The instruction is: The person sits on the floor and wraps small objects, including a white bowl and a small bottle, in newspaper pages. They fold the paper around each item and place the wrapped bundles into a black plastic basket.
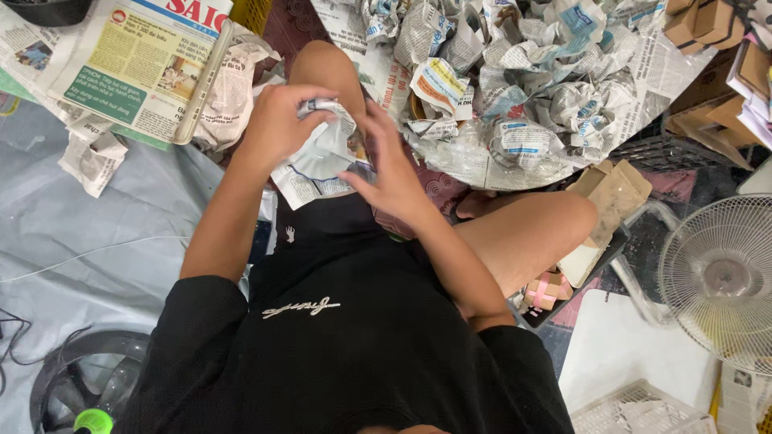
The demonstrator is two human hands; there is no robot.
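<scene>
Hands over lap: left grip (277,124) closed on newspaper bundle (322,149), right grip (394,173) open, touching its edge.

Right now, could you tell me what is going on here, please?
A seated person is folding a newspaper sheet around a small object on their lap. The left hand grips the bundle's top while the right hand presses the paper's side. A heap of paper-wrapped bundles lies ahead, a newspaper stack to the left, and a fan to the right.
</scene>
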